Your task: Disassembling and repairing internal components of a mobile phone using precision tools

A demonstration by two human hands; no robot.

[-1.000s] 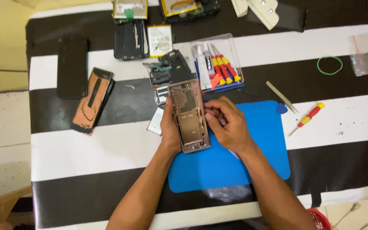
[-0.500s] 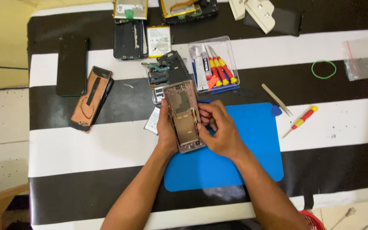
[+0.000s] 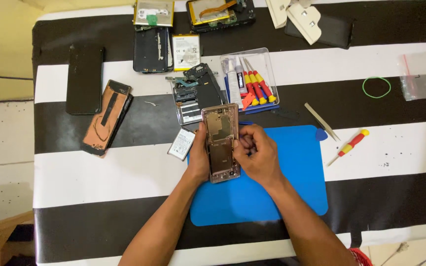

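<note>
An opened phone frame (image 3: 220,140) with its copper-coloured insides showing lies on the blue work mat (image 3: 282,192). My left hand (image 3: 199,156) grips its left edge and holds it steady. My right hand (image 3: 255,152) rests against the frame's right side, fingers curled at its middle. Whether those fingers pinch a small part or tool is hidden. A small grey battery (image 3: 181,143) lies just left of my left hand.
A clear tray of red-and-yellow screwdrivers (image 3: 250,79) and a tray of dark phone parts (image 3: 195,93) stand behind the frame. Tweezers (image 3: 321,121), a blue pick (image 3: 321,134) and a loose screwdriver (image 3: 349,145) lie to the right. Several phone backs lie left and behind.
The camera view has shifted slightly. My right hand has slid a little down the frame's right side toward its middle. My left hand keeps its grip.
</note>
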